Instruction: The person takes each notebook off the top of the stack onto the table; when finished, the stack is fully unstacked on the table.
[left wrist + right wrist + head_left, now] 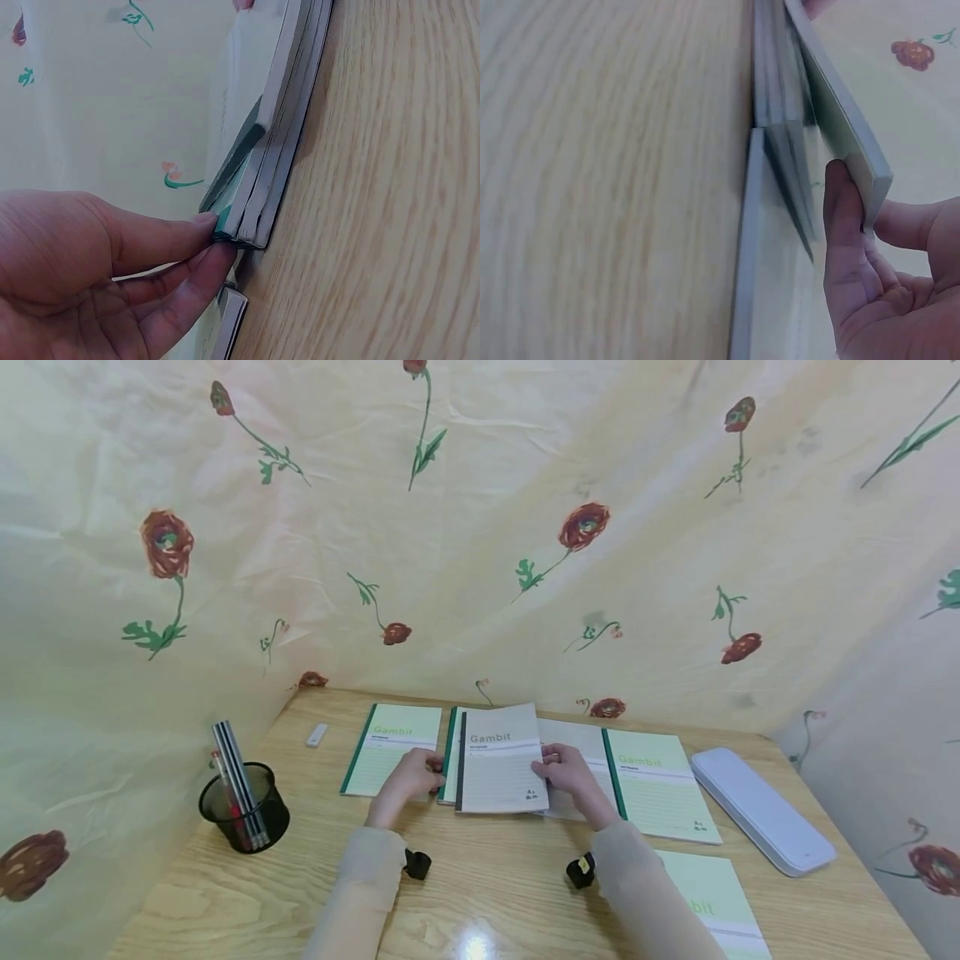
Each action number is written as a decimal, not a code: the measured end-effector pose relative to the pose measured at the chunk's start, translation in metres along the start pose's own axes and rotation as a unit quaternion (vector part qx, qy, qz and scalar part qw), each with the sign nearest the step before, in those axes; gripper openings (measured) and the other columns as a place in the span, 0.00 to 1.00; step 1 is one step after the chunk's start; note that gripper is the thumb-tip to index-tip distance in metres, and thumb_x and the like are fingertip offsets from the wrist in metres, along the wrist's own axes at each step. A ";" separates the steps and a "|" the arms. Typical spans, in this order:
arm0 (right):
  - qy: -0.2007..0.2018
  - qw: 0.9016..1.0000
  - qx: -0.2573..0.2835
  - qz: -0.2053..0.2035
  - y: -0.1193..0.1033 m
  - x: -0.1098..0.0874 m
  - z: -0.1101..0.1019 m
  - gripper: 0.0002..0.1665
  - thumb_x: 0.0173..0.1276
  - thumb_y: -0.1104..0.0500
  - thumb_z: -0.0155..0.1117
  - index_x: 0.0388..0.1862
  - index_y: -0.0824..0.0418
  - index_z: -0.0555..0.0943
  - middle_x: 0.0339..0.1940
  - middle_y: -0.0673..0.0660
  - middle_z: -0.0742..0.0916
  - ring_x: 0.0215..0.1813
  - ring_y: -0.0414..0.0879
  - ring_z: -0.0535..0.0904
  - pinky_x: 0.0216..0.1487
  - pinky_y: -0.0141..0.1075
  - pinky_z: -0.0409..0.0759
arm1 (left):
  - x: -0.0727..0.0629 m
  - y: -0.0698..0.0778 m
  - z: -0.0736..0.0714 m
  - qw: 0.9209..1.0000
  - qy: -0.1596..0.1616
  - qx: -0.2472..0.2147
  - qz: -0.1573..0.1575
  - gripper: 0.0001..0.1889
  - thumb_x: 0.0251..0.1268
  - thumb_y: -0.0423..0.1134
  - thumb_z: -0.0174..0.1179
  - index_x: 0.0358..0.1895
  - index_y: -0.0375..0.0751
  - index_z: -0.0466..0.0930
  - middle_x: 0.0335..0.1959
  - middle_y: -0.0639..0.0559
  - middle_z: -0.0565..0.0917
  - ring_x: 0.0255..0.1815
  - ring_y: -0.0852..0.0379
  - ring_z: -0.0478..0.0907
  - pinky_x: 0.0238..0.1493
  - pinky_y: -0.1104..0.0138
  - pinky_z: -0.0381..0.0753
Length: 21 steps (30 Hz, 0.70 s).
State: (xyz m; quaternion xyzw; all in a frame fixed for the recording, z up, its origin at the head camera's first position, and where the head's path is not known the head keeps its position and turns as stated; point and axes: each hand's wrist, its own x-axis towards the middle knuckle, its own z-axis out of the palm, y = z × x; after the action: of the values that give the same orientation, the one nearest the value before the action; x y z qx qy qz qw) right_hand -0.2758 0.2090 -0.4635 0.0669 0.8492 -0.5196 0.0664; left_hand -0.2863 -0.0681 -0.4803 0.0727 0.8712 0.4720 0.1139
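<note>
A notebook with a dark spine (498, 760), marked "Gambit", lies tilted over a small stack of notebooks (771, 82) at the middle of the table. My right hand (568, 774) pinches its right edge between thumb (907, 225) and fingers, and that edge is raised off the stack in the right wrist view. My left hand (408, 781) grips the left corner of the stack, its thumb on the green-spined notebook (223, 219) and a finger under the corner. Most of the stack is hidden from above by the dark-spined notebook.
Left of the stack lies a green-spined notebook (390, 735); to its right are a grey notebook (573, 739) and another green-spined one (660, 785). One more notebook (716, 902) lies near the right forearm. Around them are a white case (761, 810), an eraser (317, 735) and a mesh pencil cup (273, 814).
</note>
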 end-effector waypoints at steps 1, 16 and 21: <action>-0.003 1.000 0.004 -0.001 -0.001 -0.002 -0.002 0.22 0.71 0.64 0.63 0.60 0.74 0.73 0.42 0.63 0.83 0.40 0.49 0.80 0.38 0.37 0.83 | 0.000 0.000 0.000 1.000 0.000 0.001 -0.001 0.19 0.63 0.24 0.62 0.58 0.27 0.79 0.44 0.44 0.81 0.41 0.52 0.79 0.45 0.61 0.81; -0.005 0.999 0.035 0.005 -0.007 -0.039 -0.036 0.25 0.73 0.64 0.62 0.63 0.75 0.69 0.46 0.67 0.85 0.37 0.47 0.84 0.40 0.40 0.84 | -0.002 0.001 -0.001 1.000 -0.004 -0.002 0.006 0.19 0.64 0.24 0.62 0.59 0.26 0.77 0.46 0.42 0.82 0.45 0.50 0.78 0.49 0.58 0.82; -0.015 0.999 0.037 0.014 -0.003 -0.053 -0.044 0.27 0.74 0.62 0.62 0.65 0.75 0.68 0.47 0.66 0.85 0.39 0.47 0.84 0.41 0.39 0.84 | -0.004 0.002 -0.002 1.000 -0.005 -0.003 0.007 0.19 0.64 0.23 0.61 0.59 0.25 0.77 0.48 0.41 0.82 0.48 0.48 0.79 0.50 0.58 0.81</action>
State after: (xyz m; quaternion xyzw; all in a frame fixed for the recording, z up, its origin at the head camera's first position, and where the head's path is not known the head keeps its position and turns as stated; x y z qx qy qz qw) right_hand -0.2266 0.2445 -0.4309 0.0732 0.8272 -0.5508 0.0834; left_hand -0.2834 -0.0696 -0.4770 0.0805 0.8687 0.4750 0.1153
